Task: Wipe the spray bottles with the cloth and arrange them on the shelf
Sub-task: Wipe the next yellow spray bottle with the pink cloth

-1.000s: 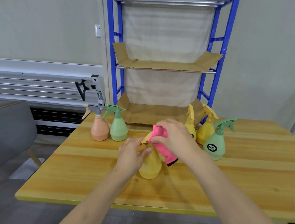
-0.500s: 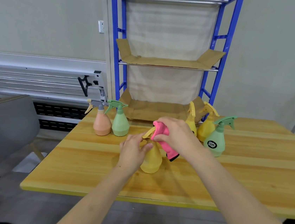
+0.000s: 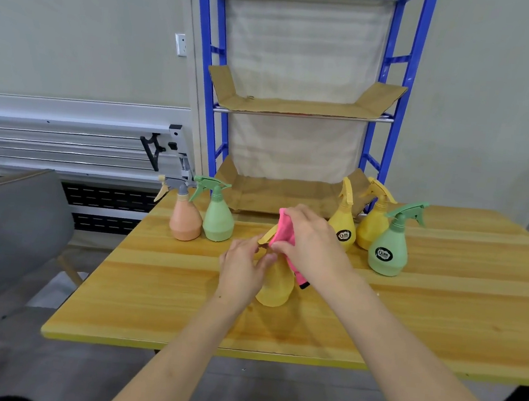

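**Wiping the yellow bottle at mid-table**

At the middle of the long wooden table (image 3: 440, 319) I see a yellow pear-shaped plastic spray bottle (image 3: 274, 289) standing upright, its trigger head mostly covered. My right hand (image 3: 309, 243) has its fingers curled round a bright pink cloth (image 3: 284, 235), pressed over the top of that bottle, with a tail of the cloth hanging down the bottle's right side. My left hand (image 3: 241, 272) grips the bottle's neck and left flank, thumb and fingers wrapped against it.

To the left, near the table's back edge, a peach spray bottle with a grey trigger (image 3: 185, 221) stands just beside a pale green spray bottle (image 3: 218, 221). To the right stand two more yellow spray bottles (image 3: 343, 229) (image 3: 372, 227) and a green labelled spray bottle (image 3: 387, 250). Behind the table rises a blue metal shelf frame (image 3: 390, 82) with cardboard-lined tiers, no bottles on them
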A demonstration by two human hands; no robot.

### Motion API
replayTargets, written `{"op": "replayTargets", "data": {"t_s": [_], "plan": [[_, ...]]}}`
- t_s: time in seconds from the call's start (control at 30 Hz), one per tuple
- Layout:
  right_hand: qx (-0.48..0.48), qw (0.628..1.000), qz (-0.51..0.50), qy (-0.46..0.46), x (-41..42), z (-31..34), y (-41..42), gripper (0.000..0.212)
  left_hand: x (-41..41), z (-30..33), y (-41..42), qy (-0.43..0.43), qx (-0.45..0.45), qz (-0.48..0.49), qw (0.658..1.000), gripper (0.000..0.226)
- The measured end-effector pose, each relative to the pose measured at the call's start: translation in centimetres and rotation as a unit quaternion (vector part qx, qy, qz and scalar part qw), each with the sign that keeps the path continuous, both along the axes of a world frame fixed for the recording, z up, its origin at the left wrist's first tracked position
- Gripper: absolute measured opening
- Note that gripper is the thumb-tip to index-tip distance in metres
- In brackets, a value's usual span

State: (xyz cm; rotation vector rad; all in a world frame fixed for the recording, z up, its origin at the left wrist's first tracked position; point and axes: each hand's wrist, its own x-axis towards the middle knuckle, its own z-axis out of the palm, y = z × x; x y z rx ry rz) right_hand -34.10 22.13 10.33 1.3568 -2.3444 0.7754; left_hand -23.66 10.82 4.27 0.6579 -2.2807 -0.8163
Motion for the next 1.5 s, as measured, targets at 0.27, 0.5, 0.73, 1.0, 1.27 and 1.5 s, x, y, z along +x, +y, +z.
{"op": "replayTargets", "data": {"t_s": [0.27,0.5,0.73,1.0,1.27,1.5], "plan": [[-0.021,0.995,0.085,-0.055,-2.4,0.5,1.1,0.053,0.8,1.3,-0.3,-0.025,-0.014,-0.043,0.999,0.032],[-0.085,0.985,0.084,-0.123,-3.4,-0.5,1.6,0.046,0.3,1.6,-1.2,-0.034,-0.008,-0.05,0.998,0.037],[-0.136,0.969,0.026,-0.206,-2.3,-1.2,0.8,0.054,0.6,1.7,-0.4,-0.037,-0.052,-0.052,0.997,0.055],[-0.179,0.956,0.067,-0.225,-2.9,-2.1,0.9,0.025,0.7,1.5,-0.1,-0.021,-0.048,-0.044,0.998,0.055],[-0.168,0.924,0.158,-0.305,-4.9,-2.7,2.1,0.035,0.2,0.8,-0.2,-0.028,-0.092,-0.021,0.995,0.06],[-0.173,0.944,0.096,-0.265,-4.3,-4.4,1.2,0.011,0.3,0.1,-0.6,-0.026,-0.079,-0.022,0.996,0.063]]}}
